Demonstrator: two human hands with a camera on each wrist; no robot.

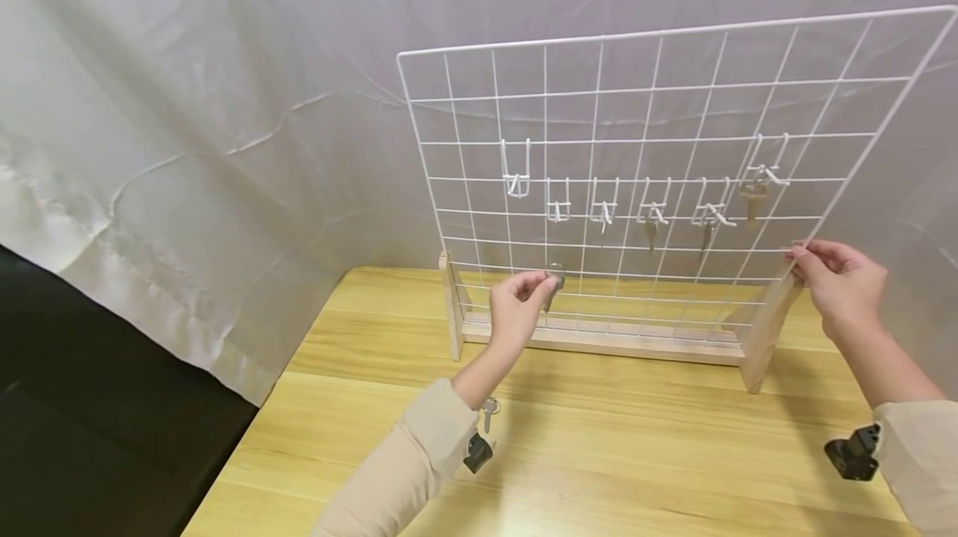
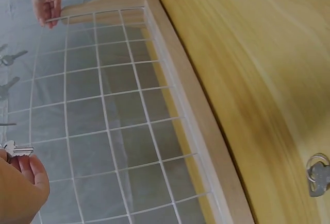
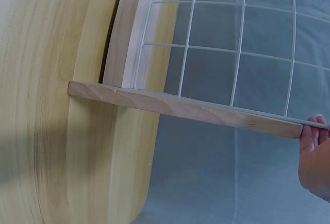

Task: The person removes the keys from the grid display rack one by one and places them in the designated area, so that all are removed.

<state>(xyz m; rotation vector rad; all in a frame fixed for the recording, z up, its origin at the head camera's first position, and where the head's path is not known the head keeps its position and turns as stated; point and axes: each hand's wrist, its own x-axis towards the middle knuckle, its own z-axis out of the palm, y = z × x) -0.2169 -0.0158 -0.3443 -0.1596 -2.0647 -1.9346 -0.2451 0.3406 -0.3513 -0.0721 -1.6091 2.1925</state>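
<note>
My left hand pinches a small metal key with a ring, in front of the lower left part of a white wire grid. In the left wrist view the key juts out from the fingertips. My right hand grips the grid's right edge wire, just above the wooden side support. White hooks hang on the grid; the far-left hook and its neighbour show no key. Keys hang further right, among them a brass-coloured key on the far-right hook.
On the wooden table, another key with a ring lies near my left forearm, partly beside the black wrist camera. The grid stands in a wooden base. A pale curtain hangs behind.
</note>
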